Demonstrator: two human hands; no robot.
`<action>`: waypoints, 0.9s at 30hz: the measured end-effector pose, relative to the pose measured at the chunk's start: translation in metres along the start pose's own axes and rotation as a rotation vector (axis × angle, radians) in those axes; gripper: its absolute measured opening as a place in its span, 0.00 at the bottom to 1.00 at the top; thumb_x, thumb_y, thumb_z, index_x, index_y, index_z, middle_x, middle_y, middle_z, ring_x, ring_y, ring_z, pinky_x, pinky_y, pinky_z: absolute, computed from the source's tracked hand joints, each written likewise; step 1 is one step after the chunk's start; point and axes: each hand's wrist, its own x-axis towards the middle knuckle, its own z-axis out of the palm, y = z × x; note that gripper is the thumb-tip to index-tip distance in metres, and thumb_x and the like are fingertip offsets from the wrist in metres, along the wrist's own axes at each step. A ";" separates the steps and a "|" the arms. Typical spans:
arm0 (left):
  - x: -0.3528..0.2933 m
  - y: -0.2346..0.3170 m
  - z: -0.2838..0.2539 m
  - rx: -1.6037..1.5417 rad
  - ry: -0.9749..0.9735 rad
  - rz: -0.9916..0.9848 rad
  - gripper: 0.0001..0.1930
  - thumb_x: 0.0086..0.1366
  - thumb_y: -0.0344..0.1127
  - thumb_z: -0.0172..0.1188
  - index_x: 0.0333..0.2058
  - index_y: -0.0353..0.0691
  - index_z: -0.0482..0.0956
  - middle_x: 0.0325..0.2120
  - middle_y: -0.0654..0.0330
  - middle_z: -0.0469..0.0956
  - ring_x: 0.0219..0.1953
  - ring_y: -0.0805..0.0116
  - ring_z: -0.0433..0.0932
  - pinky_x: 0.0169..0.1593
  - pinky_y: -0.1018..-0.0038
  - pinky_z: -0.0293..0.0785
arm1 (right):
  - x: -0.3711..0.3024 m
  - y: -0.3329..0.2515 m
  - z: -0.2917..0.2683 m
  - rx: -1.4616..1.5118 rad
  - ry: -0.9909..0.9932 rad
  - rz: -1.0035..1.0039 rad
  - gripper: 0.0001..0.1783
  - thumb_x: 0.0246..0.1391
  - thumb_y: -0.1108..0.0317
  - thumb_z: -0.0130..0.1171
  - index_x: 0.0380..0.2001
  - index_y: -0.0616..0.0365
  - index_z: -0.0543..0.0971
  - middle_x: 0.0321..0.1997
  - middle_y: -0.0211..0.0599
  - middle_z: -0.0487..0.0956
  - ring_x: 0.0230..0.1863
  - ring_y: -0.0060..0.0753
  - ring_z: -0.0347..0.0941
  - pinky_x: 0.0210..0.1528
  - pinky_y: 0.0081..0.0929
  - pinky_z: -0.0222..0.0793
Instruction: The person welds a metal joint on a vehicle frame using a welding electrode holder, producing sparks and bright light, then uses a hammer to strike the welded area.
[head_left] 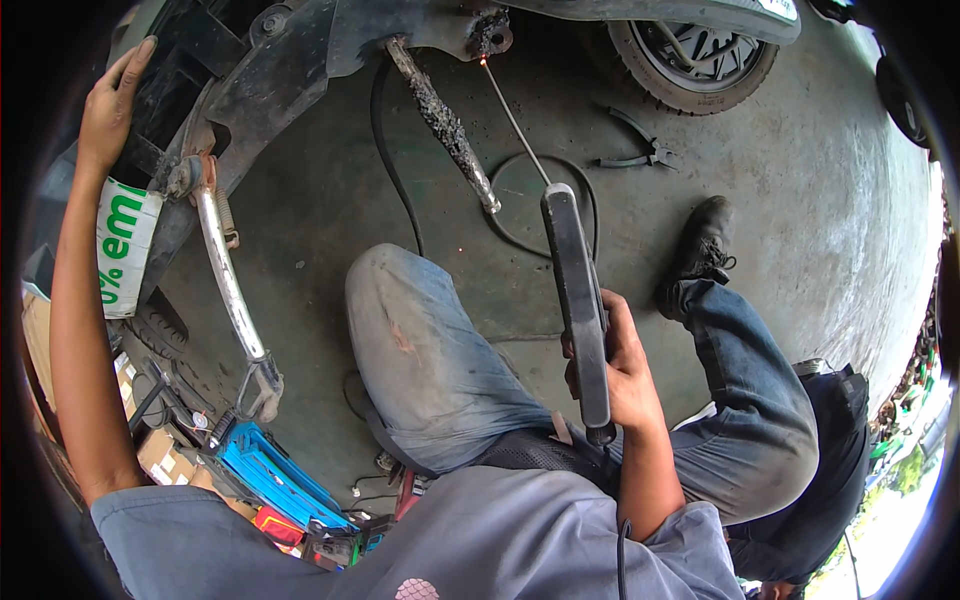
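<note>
A grey-green concrete floor [840, 200] of a workshop-like space spreads beneath the work, brightening toward daylight at the right rim. Above it, near the centre, a long black holder [575, 300] stands nearly upright in the view, with a thin rod [515, 120] running from its upper end. The rod's glowing orange tip meets, or lies just below, a blackened metal lug [494, 36] on the vehicle frame [360, 35]. The right hand [625, 370] is closed around the lower part of the holder. Just left of the rod, a crusted metal bar [445, 125] slants down from the frame; a black cable [385, 160] hangs beside it. Pliers [662, 156] lie on the floor to the right, below a spoked wheel [690, 98]. The left hand [108, 115] — far off at the upper left — reaches up against dark bodywork [195, 40], fingers extended; whether it grips cannot be told. Below it are a white-and-green panel [128, 240], a silvery tube [228, 270] and, lower still, a blue crate [275, 475].
</note>
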 end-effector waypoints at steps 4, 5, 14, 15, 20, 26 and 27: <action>-0.001 0.004 -0.003 -0.017 0.006 -0.016 0.27 0.71 0.54 0.46 0.57 0.38 0.73 0.54 0.51 0.75 0.60 0.62 0.71 0.62 0.74 0.61 | 0.001 -0.001 0.000 -0.021 -0.011 -0.003 0.32 0.54 0.74 0.58 0.60 0.57 0.58 0.29 0.32 0.71 0.18 0.19 0.68 0.17 0.18 0.63; -0.001 0.004 -0.003 -0.021 0.004 -0.023 0.27 0.71 0.54 0.46 0.57 0.38 0.73 0.54 0.51 0.75 0.60 0.62 0.71 0.62 0.74 0.61 | 0.001 -0.001 0.000 -0.038 -0.010 -0.002 0.32 0.55 0.74 0.59 0.60 0.57 0.57 0.29 0.32 0.71 0.18 0.19 0.68 0.17 0.18 0.63; -0.001 0.007 -0.007 -0.036 0.007 -0.054 0.28 0.71 0.54 0.47 0.56 0.36 0.73 0.54 0.51 0.75 0.59 0.63 0.72 0.61 0.75 0.61 | 0.001 0.002 0.001 0.015 -0.017 -0.008 0.32 0.53 0.75 0.60 0.59 0.56 0.58 0.29 0.32 0.70 0.19 0.18 0.67 0.17 0.17 0.63; -0.001 0.005 -0.002 -0.052 0.008 -0.052 0.28 0.71 0.54 0.47 0.56 0.36 0.73 0.54 0.51 0.76 0.59 0.63 0.72 0.61 0.75 0.61 | 0.001 0.001 0.002 0.023 -0.010 -0.003 0.32 0.53 0.75 0.60 0.59 0.56 0.58 0.29 0.32 0.70 0.19 0.18 0.67 0.17 0.17 0.63; -0.002 0.004 0.003 -0.056 0.007 -0.046 0.27 0.71 0.54 0.47 0.57 0.37 0.73 0.54 0.51 0.76 0.59 0.63 0.72 0.61 0.75 0.61 | 0.001 -0.001 0.002 0.016 -0.003 0.002 0.31 0.53 0.76 0.59 0.59 0.56 0.58 0.28 0.32 0.70 0.18 0.18 0.66 0.17 0.17 0.62; 0.000 0.005 -0.004 -0.041 0.001 -0.053 0.28 0.71 0.54 0.47 0.56 0.37 0.73 0.53 0.51 0.76 0.59 0.63 0.72 0.61 0.75 0.61 | -0.002 -0.003 0.003 0.018 -0.014 0.048 0.30 0.54 0.76 0.58 0.59 0.56 0.59 0.28 0.32 0.70 0.18 0.17 0.66 0.17 0.17 0.62; 0.000 0.006 -0.002 -0.045 0.005 -0.057 0.28 0.71 0.54 0.47 0.56 0.37 0.73 0.53 0.51 0.76 0.58 0.63 0.72 0.61 0.75 0.61 | -0.002 -0.002 0.003 0.016 -0.008 0.040 0.31 0.54 0.76 0.58 0.59 0.56 0.58 0.28 0.32 0.70 0.18 0.17 0.66 0.17 0.17 0.62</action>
